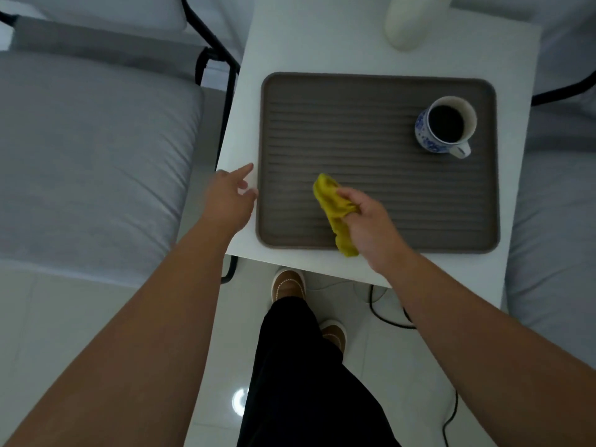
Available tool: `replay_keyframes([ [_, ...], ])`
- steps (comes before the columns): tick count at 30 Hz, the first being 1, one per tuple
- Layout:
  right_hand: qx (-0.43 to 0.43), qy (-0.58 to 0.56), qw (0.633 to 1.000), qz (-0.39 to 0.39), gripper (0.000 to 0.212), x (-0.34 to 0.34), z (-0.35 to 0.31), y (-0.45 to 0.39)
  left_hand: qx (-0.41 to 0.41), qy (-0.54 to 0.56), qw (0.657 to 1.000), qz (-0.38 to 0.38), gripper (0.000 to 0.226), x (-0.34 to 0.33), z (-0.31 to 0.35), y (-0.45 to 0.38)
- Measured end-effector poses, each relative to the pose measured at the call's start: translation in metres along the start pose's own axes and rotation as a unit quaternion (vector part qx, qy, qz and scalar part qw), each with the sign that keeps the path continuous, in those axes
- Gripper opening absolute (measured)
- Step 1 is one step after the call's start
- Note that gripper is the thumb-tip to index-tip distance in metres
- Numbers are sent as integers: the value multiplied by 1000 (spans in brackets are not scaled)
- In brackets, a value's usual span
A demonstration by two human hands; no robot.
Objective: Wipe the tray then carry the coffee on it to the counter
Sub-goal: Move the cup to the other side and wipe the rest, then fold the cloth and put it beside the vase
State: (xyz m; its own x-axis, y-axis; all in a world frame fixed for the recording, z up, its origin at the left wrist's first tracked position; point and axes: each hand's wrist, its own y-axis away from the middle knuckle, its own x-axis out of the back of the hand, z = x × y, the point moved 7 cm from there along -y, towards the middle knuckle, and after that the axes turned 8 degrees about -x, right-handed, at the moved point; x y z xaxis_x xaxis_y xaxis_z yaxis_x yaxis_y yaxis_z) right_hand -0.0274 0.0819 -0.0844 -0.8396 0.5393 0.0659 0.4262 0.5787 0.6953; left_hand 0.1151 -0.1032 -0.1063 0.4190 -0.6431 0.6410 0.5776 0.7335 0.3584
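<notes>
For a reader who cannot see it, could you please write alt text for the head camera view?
Seen from above, a person's right hand holds a yellow cloth on a brown ribbed tray atop a white table. The open left hand reaches the tray's left edge. A blue-and-white mug of coffee stands in the tray's far right corner.

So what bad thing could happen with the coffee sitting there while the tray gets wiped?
The mug looks nearly full and stands on the tray being wiped. If the right hand sweeps the yellow cloth that far, it might bump it and spill. The left hand is open beside the tray, not clearly holding it, so the tray could slide.
</notes>
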Motion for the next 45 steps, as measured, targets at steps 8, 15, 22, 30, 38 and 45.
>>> replay_keyframes([
  [8, -97, -424, 895, -99, 39, 7, -16, 34, 14, 291, 943, -160, 46, -46, 99, 49],
  [15, -25, -351, 934, -67, 40, 32, -51, 50, -53, 340, 913, -219, 21, -35, 167, 48],
  [22, 124, -77, 987, 62, 23, 93, -108, 71, -251, 226, 922, -187, 23, -6, 228, 38],
  [30, 124, -174, 972, 100, 26, 147, -156, 86, -198, 248, 910, -268, 48, 7, 284, 6],
  [38, 75, -360, 926, 87, 32, 181, -164, 80, -21, 490, 772, -404, 53, -61, 289, 0],
  [45, 31, -328, 924, 196, 14, 245, -151, 64, 49, 495, 820, -282, 33, -108, 319, -15],
])
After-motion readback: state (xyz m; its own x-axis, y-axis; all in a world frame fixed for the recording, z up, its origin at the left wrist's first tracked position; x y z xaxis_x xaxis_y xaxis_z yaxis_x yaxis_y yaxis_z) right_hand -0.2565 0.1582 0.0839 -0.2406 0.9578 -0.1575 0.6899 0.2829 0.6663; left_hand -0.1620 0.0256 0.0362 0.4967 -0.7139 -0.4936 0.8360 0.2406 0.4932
